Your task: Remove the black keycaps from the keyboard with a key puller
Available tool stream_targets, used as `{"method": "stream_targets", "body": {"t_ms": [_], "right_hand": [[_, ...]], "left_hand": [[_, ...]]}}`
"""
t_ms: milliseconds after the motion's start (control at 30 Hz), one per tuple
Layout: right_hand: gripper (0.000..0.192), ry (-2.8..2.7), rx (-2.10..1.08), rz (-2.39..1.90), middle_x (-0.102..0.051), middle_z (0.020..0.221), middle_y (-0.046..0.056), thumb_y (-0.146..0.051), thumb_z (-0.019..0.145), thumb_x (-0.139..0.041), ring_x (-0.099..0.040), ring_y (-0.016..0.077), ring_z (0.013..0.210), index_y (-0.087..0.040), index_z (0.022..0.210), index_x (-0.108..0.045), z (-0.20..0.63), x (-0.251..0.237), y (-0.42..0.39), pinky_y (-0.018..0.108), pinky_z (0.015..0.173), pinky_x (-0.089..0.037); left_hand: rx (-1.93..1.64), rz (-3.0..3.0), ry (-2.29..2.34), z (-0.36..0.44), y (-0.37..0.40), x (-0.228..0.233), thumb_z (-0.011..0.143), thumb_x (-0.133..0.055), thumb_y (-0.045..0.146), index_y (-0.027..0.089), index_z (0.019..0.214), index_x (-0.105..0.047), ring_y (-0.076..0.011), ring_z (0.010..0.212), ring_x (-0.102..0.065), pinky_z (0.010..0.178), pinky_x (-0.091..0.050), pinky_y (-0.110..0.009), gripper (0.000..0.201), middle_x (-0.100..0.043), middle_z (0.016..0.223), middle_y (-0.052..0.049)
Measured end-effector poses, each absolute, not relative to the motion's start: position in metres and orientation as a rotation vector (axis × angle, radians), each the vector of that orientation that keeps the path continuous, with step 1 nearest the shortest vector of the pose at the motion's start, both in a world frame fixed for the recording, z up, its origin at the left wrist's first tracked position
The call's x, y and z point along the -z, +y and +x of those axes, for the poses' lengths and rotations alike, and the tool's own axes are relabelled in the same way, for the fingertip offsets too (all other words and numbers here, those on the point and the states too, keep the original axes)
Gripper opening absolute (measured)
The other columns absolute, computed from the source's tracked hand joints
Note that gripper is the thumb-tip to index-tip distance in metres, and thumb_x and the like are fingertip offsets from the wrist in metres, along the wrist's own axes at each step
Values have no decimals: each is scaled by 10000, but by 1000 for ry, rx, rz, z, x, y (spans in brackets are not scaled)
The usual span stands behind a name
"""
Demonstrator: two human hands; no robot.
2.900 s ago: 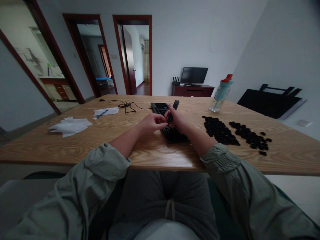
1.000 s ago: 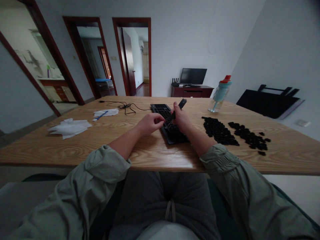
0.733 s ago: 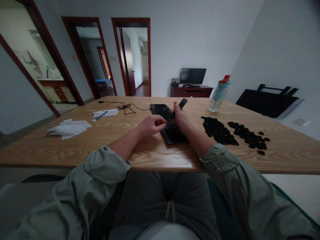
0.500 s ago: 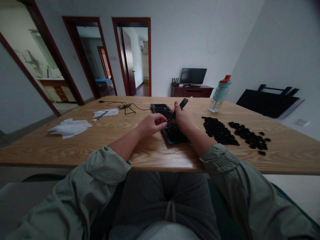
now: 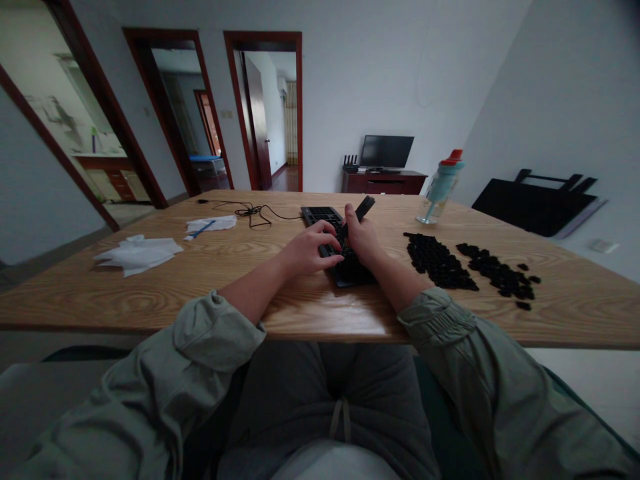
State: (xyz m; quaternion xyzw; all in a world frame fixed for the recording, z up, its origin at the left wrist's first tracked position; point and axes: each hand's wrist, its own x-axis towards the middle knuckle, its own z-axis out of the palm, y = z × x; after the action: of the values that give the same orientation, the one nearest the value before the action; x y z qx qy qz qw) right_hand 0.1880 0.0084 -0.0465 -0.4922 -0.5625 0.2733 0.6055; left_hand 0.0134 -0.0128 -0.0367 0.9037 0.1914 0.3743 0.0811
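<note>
Keyboard (image 5: 350, 275), one, lies beneath two hands (image 5: 309, 251), the right (image 5: 363, 237) gripping one tool (image 5: 367, 207).

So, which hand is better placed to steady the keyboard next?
Probably the left hand: it reaches over the left side of the keyboard, and no tool shows clearly in it. The right hand, also over the keyboard, grips a black tool.

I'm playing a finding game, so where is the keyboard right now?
In the head view, the keyboard lies mid-picture on the table, partly hidden by the left hand and right hand, with small black pieces to its right.
</note>
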Motion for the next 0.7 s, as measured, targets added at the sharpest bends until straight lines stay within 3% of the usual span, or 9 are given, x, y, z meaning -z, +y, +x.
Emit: {"method": "stream_targets", "body": {"t_ms": [300, 700], "right_hand": [[627, -1307, -715, -1151, -468, 477, -15, -810, 781, -412, -471, 122, 452, -206, 654, -521, 185, 43, 3, 244, 460, -369], [631, -1308, -718, -1175, -482, 501, -20, -808, 786, -402, -452, 111, 455, -201, 661, -522, 186, 42, 3, 239, 467, -361]], "left_hand": [[-1220, 2697, 627, 15, -11, 35, 707, -755, 282, 192, 911, -547, -215, 1112, -537, 1003, -444, -392, 304, -546, 1134, -87], [-1184, 2741, 652, 11, -7, 35, 766, -673, 241, 175, 878, -607, -211, 1118, -544, 1008, -441, -380, 147, -533, 1172, -104]]}}
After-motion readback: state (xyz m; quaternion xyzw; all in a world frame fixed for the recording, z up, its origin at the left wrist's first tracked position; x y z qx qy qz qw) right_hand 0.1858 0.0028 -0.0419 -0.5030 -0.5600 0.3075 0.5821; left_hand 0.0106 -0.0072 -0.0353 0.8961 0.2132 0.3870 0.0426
